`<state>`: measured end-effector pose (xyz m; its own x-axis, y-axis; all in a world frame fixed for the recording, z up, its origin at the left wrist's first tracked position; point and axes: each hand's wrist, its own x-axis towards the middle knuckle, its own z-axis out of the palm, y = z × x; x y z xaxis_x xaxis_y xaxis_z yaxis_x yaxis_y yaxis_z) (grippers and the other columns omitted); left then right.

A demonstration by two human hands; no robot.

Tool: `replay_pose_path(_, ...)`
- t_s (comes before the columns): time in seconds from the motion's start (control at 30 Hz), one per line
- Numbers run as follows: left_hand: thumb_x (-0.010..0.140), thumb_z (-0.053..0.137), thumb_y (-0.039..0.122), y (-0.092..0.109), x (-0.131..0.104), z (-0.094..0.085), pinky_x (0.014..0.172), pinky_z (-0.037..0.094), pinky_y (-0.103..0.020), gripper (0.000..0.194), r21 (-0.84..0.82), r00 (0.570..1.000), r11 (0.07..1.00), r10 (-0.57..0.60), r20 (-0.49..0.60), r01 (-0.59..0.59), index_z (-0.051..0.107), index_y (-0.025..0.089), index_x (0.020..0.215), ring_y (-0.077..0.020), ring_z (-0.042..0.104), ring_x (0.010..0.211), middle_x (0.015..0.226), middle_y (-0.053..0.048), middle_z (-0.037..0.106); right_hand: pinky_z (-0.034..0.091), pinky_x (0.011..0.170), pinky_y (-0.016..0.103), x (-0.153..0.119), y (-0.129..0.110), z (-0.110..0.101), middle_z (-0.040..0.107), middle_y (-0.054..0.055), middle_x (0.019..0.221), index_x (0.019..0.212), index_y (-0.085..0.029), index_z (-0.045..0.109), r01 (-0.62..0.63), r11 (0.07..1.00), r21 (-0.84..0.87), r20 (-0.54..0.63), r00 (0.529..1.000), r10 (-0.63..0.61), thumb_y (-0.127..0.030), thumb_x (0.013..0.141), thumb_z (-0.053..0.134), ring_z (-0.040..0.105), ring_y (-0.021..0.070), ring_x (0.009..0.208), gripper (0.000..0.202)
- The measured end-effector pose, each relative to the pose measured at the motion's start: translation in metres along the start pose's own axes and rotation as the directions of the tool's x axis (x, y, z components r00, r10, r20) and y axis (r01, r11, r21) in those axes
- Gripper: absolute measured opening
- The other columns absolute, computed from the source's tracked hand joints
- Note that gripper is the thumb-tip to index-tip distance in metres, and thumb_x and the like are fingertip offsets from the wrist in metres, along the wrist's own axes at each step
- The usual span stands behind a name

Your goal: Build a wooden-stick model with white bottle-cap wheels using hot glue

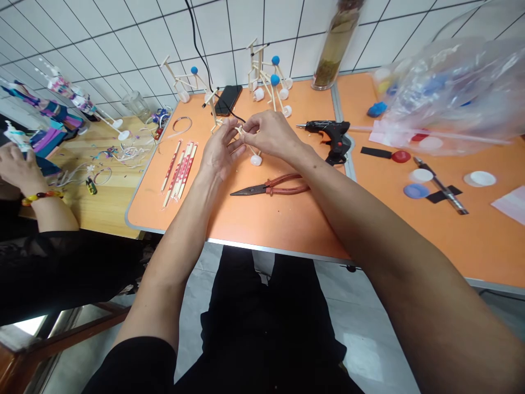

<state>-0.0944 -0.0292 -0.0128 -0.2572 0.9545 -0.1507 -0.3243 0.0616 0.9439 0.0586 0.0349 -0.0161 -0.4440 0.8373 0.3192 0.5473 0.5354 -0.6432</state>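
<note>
My left hand (219, 149) and my right hand (273, 134) meet above the orange table. Between their fingertips is a small wooden stick frame (240, 131), partly hidden by the fingers. A round white piece (256, 160) shows just below my right fingers; whether it is joined to the frame I cannot tell. Both hands are closed in a pinch. Long-nose pliers (268, 186) with red handles lie nearer to me, partly behind my right forearm. A black glue gun (328, 134) lies to the right. Another stick piece (212, 109) stands just beyond my left hand.
Stick figures with blue balls (274, 80) stand by the tiled wall, beside a phone (228, 100). Red-wrapped chopsticks (180, 172) lie left. A glass cylinder (336, 49), plastic bag (459, 93) and pen (441, 186) are right. A co-worker's hand (20, 167) is far left.
</note>
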Motion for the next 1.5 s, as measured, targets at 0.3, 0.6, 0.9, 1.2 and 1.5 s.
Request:
replay_pose_path(0.3, 0.101, 0.076, 0.072, -0.002, 0.003, -0.001, 0.095, 0.066, -0.032, 0.052, -0.009, 1.000, 1.000, 0.013, -0.002, -0.013, 0.075, 0.022, 0.116, -0.0277, 0.079, 0.127, 0.142, -0.011, 0.077, 0.060, 0.099, 0.049, 0.001, -0.005, -0.022, 0.087, 0.013, 0.106, 0.104, -0.019, 0.087, -0.028, 1.000, -0.011, -0.030, 0.999, 0.028, -0.043, 0.098, 0.074, 0.078, 0.0345, 0.105, 0.029)
replay_pose_path(0.6, 0.101, 0.074, 0.076, -0.001, 0.004, -0.002, 0.100, 0.068, -0.040, 0.057, 0.004, 1.000, 1.000, 0.012, -0.014, -0.011, 0.077, 0.026, 0.129, -0.0292, 0.080, 0.126, 0.141, -0.011, 0.077, 0.061, 0.094, 0.048, -0.002, 0.004, -0.048, 0.087, 0.011, 0.099, 0.103, -0.020, 0.088, -0.046, 0.998, -0.045, -0.092, 0.995, 0.042, -0.037, 0.098, 0.070, 0.081, 0.0354, 0.102, 0.025)
replay_pose_path(0.9, 0.099, 0.077, 0.072, 0.001, 0.002, -0.004, 0.095, 0.068, -0.037, 0.051, -0.012, 1.000, 1.000, 0.017, -0.025, -0.018, 0.079, 0.025, 0.120, -0.0284, 0.082, 0.122, 0.137, -0.011, 0.081, 0.057, 0.106, 0.052, -0.032, 0.036, -0.035, 0.086, 0.012, 0.122, 0.119, -0.023, 0.087, -0.008, 0.997, -0.083, -0.036, 0.999, 0.005, -0.027, 0.092, 0.071, 0.076, 0.0367, 0.115, 0.031)
replay_pose_path(1.2, 0.102, 0.074, 0.071, 0.001, 0.005, -0.007, 0.104, 0.066, -0.036, 0.052, 0.021, 1.000, 1.000, 0.013, -0.010, -0.012, 0.076, 0.023, 0.123, -0.0280, 0.081, 0.128, 0.140, -0.012, 0.081, 0.053, 0.112, 0.047, -0.019, 0.043, -0.011, 0.082, 0.012, 0.135, 0.130, -0.022, 0.086, 0.137, 0.984, -0.118, 0.057, 0.990, -0.131, -0.024, 0.096, 0.063, 0.073, 0.0331, 0.122, 0.042)
replay_pose_path(1.5, 0.104, 0.068, 0.071, -0.002, 0.012, -0.016, 0.113, 0.063, -0.041, 0.055, 0.105, 0.998, 0.994, 0.028, 0.050, -0.033, 0.076, 0.024, 0.129, -0.0286, 0.079, 0.134, 0.143, -0.011, 0.081, 0.053, 0.090, 0.041, -0.015, 0.033, -0.004, 0.087, 0.013, 0.113, 0.111, -0.020, 0.091, 0.059, 0.984, -0.169, 0.095, 0.995, -0.043, -0.032, 0.098, 0.065, 0.074, 0.0320, 0.103, 0.032)
